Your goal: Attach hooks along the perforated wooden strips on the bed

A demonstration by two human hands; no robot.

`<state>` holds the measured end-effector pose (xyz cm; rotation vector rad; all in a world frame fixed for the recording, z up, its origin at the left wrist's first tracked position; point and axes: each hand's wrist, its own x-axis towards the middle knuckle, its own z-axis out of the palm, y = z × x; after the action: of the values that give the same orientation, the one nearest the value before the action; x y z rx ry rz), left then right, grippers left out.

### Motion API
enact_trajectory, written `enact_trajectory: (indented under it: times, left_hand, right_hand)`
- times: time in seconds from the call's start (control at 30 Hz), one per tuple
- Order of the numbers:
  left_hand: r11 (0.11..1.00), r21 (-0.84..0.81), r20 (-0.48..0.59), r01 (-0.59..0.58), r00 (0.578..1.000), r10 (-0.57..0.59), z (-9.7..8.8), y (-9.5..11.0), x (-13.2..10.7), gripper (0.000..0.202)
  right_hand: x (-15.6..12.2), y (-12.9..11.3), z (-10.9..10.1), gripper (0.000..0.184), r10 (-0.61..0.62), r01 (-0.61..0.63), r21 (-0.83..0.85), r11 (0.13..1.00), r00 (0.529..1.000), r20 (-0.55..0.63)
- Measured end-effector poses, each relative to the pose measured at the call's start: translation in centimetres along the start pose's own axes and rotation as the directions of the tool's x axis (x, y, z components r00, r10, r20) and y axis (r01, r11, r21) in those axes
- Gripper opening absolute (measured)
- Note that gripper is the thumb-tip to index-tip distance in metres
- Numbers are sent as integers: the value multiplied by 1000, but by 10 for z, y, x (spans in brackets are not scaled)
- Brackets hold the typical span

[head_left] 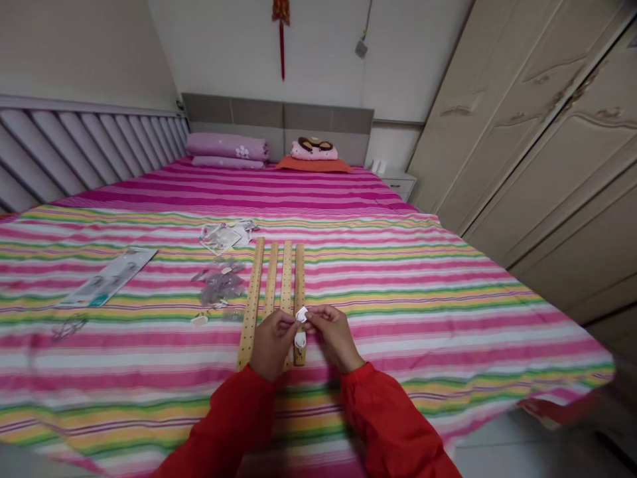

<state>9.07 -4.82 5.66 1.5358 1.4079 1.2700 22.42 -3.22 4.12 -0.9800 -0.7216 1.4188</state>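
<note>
My left hand point(275, 340) and my right hand point(334, 332) meet over the rightmost of several wooden strips with rows of small holes. Both hands are closed in a pinch on a small white tag-like piece point(301, 315), held just above the rightmost wooden strip point(299, 279). A second white piece point(300, 340) of similar look, with a small dark part at its lower end, sits on that strip nearer to me. The other wooden strips point(253, 299) lie side by side to the left, and my left hand partly covers them. Fine details of the held piece are too small to tell.
Left of the strips lie small clear plastic bags point(221, 282), a pile of cards and packets point(226, 236), and a loose white tag point(200, 320). Further left are a long clear package point(109, 275) and a thin wire-like bundle point(70, 325). All rest on a striped bedspread point(423, 318).
</note>
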Motion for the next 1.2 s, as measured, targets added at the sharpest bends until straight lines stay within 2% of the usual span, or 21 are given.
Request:
enact_trajectory:
  times: [0.1, 0.2, 0.33, 0.43, 0.77, 1.2]
  left_hand:
    - [999, 42, 50, -6, 999, 4, 2, -4, -3, 16]
    - [978, 178, 66, -107, 993, 97, -4, -9, -2, 17]
    - [883, 375, 74, -282, 959, 275, -15, -19, 2, 23]
    - [820, 462, 119, -338, 940, 321, -16, -25, 3, 28]
    - [636, 694, 214, -338, 940, 266, -6, -31, -4, 42]
    - [524, 767, 256, -369, 926, 278, 1, -30, -8, 43]
  right_hand:
    - [8, 2, -2, 21, 13, -13, -18, 1000, 1000, 0]
    - [17, 1, -6, 20, 32, -30, -71, 997, 999, 25]
    - [29, -1, -11, 19, 74, -58, -168, 984, 993, 90]
    - [35, -1, -11, 20, 110, -77, -235, 969, 986, 128]
    - [45, 4, -10, 18, 77, -28, -307, 951, 986, 148]
    - [47, 11, -9, 17, 40, 2, -325, 946, 992, 124]
